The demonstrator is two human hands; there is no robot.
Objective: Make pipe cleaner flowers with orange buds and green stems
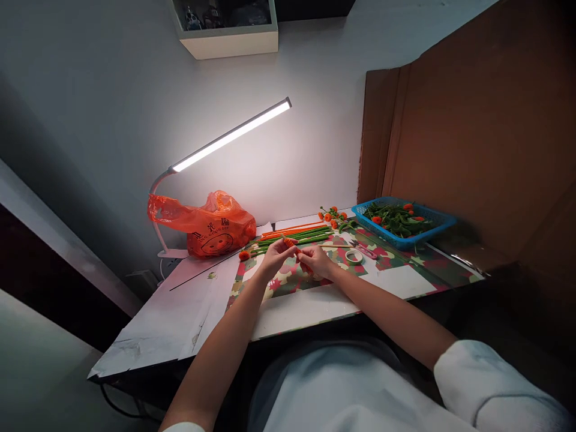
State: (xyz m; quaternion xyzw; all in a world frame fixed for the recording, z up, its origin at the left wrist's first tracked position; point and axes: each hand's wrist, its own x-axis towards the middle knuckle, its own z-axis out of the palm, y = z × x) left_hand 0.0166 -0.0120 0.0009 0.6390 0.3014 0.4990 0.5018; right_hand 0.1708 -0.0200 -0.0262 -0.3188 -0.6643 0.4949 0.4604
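Note:
Over the middle of the table, my left hand is closed, its thumb and fingers pinching a small orange pipe-cleaner piece. My right hand is closed beside it, fingertips gripping the lower end of the same orange piece; the fingers hide part of it. Just behind the hands lie several green stems and long orange strips. An orange flower head rests left of my left hand. Right of my right hand are a roll of pale tape and pink-handled scissors.
A blue basket of leaves and orange flowers stands at the right, before a cardboard sheet. More orange flowers lie behind. At the left are an orange plastic bag, a lit lamp and a thin dark rod.

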